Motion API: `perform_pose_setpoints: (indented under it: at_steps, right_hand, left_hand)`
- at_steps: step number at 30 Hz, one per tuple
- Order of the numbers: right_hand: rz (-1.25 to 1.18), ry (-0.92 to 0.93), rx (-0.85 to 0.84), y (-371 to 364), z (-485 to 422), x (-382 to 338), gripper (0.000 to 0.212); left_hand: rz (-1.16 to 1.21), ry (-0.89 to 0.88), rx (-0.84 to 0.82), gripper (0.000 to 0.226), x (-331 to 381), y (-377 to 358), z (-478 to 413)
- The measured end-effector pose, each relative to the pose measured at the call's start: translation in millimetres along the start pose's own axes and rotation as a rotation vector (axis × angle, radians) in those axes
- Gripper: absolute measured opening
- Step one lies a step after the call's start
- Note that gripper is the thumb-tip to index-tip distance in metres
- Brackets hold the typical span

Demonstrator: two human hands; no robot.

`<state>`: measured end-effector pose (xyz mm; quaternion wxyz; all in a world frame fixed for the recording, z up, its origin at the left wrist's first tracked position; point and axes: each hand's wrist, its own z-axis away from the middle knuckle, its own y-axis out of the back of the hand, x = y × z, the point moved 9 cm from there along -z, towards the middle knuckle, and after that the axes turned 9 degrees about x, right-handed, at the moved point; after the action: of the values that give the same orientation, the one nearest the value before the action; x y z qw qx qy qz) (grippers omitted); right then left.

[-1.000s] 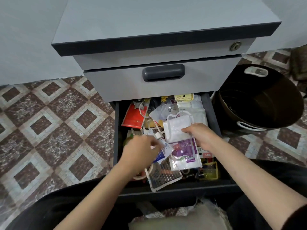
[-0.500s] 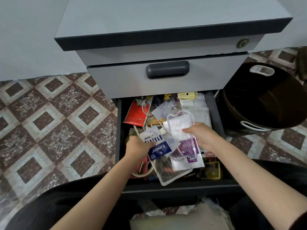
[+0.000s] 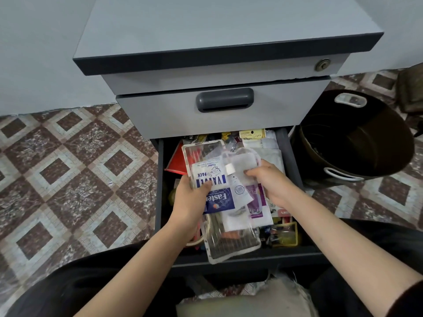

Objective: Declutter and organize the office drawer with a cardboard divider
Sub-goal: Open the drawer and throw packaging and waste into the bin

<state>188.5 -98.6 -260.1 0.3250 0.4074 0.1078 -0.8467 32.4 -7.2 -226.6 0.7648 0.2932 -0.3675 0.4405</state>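
Your left hand [image 3: 191,203] is gripping the left edge of a long clear pen pack [image 3: 231,239], thumb pressing down on its blue and white label and fingers curling underneath. Your right hand [image 3: 271,183] is pinching a white pouch [image 3: 242,164] against a purple packet [image 3: 259,200], thumb on top and the other fingers hidden below. A small white-capped tube [image 3: 238,186] is lying across the middle, and I cannot tell whether any finger is holding it. Together the 2 hands are carrying these 4 things as one overlapping bundle just above the clutter in the open drawer [image 3: 287,161], the lowest in the grey cabinet [image 3: 206,26]. A red packet [image 3: 176,162] is lying at the drawer's back left and a yellow box [image 3: 287,234] is sitting at its front right. A black bin [image 3: 357,145] is standing just beside the cabinet on your right. No cardboard divider is showing, so you are probably emptying the drawer first.

The bundle is slick plastic held only at its edges, and the pen pack's near end is overhanging the drawer front. If you are tilting it while lifting, the tube is likely to roll off and the pouch to slide back into the clutter
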Motion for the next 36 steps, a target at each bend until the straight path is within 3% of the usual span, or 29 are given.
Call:
perform_pose_setpoints:
  at_steps: [4, 8, 11, 13, 19, 24, 27, 30, 36]
  right_hand:
    - [-0.112, 0.020, -0.096, -16.7, 8.7, -7.2, 0.025]
    - [-0.177, -0.014, -0.122, -25.4, 15.5, -6.9, 0.026]
    - [-0.020, 0.012, -0.191, -32.4, 25.8, -10.7, 0.053]
    - [0.058, 0.084, -0.181, -29.7, 34.0, -18.5, 0.052]
    - [-0.055, 0.132, -0.076, 9.9, 45.6, -52.3, 0.037]
    - [-0.117, 0.198, 0.083, 68.8, 65.3, -70.9, 0.019]
    - [-0.080, 0.217, 0.219, 117.5, 80.2, -75.5, 0.030]
    - [-0.058, 0.218, 0.253, 149.6, 88.2, -78.3, 0.042]
    - [-0.059, 0.240, 0.411, 214.3, 93.7, -81.5, 0.035]
  left_hand:
    - [-0.062, -0.089, 0.042, 0.012, 6.5, 1.4, -5.8]
    - [-0.044, -0.058, -0.012, 0.020, 1.5, -10.6, -5.4]
    - [-0.122, -0.093, -0.064, 0.035, 5.0, -20.2, 3.3]
    - [-0.155, -0.118, -0.066, 0.040, 11.0, -22.6, 10.1]
    - [-0.098, -0.162, -0.164, 0.027, 40.5, -48.7, 33.0]
    - [-0.131, -0.250, -0.208, 0.035, 69.3, -96.1, 60.8]
    - [-0.171, -0.287, -0.236, 0.035, 77.1, -132.3, 78.4]
    - [-0.185, -0.283, -0.258, 0.036, 80.4, -162.9, 89.1]
    - [-0.257, -0.317, -0.260, 0.031, 85.0, -221.5, 104.0]
